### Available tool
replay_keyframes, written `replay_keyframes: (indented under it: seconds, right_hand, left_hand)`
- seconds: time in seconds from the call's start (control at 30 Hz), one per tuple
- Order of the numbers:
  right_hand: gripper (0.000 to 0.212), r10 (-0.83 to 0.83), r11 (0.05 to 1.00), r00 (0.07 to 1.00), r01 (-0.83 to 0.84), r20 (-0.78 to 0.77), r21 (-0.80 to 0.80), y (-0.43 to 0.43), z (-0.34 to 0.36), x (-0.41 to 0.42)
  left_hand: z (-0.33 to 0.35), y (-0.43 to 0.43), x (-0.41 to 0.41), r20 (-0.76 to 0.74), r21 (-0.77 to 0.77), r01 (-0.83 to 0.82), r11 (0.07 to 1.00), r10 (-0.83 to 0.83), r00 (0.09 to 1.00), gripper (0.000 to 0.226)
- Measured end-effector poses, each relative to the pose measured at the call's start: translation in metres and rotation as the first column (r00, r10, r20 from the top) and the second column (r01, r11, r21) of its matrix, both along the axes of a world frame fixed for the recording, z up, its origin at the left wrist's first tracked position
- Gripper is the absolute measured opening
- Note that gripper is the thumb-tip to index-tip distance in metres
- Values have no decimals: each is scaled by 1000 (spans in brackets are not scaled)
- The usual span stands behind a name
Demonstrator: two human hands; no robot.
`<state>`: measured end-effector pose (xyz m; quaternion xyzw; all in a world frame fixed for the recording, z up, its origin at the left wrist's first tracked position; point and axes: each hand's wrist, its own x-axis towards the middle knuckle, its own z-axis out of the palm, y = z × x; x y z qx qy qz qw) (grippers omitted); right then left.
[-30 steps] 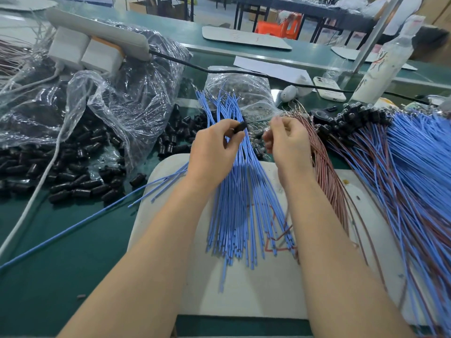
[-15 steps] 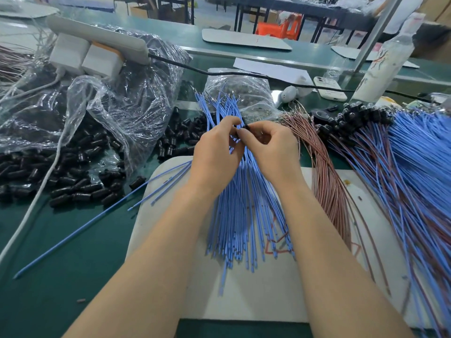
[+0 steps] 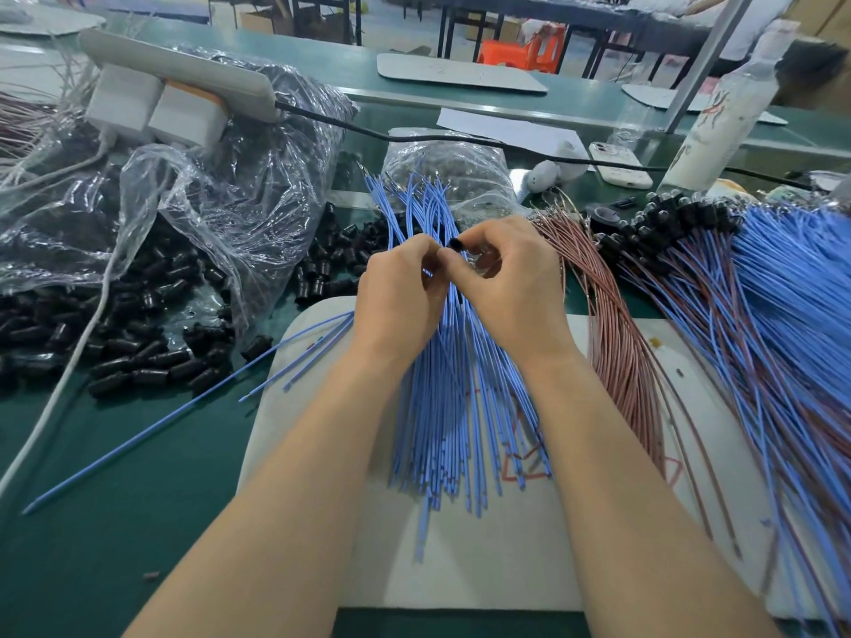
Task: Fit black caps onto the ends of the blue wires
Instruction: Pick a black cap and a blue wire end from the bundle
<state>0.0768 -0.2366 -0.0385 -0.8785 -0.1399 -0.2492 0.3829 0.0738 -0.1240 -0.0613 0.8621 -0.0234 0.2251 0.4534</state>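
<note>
A fan of bare blue wires (image 3: 442,407) lies on a white board (image 3: 506,545). Above its far end my left hand (image 3: 398,299) and my right hand (image 3: 511,278) meet, fingertips together. Between them sits a small black cap (image 3: 455,244), pinched by my right thumb and forefinger. My left fingers curl round a blue wire just below the cap. Loose black caps (image 3: 138,356) are heaped at the left, some spilling from a clear plastic bag (image 3: 221,186). Blue wires with black caps fitted (image 3: 783,315) are piled at the right.
A bundle of brown wires (image 3: 617,343) lies right of the hands. A few stray blue wires (image 3: 184,407) stretch left over the green table. Farther back are a power strip (image 3: 184,71), a black cable (image 3: 414,135), a white bottle (image 3: 723,117) and a phone (image 3: 621,163).
One second ago my hands were apart, the cap at my left fingertips. They came together, and the cap is now between my right fingers at the wire's end.
</note>
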Motion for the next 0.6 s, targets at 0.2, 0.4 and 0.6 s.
replay_keyframes:
  seconds: [0.2, 0.4, 0.6]
  right_hand:
    - [15, 43, 997, 997, -46, -65, -57, 0, 4, -3]
    - [15, 130, 991, 974, -135, -187, -15, -4, 10, -3]
    - [27, 177, 981, 947, -148, -267, 124, -15, 16, -1]
  left_hand:
    - [2, 5, 1, -25, 23, 7, 1000, -6, 1000, 5]
    - [-1, 11, 4, -15, 12, 24, 1000, -24, 1000, 9]
    - [-1, 9, 6, 0, -126, 93, 988, -93, 996, 4]
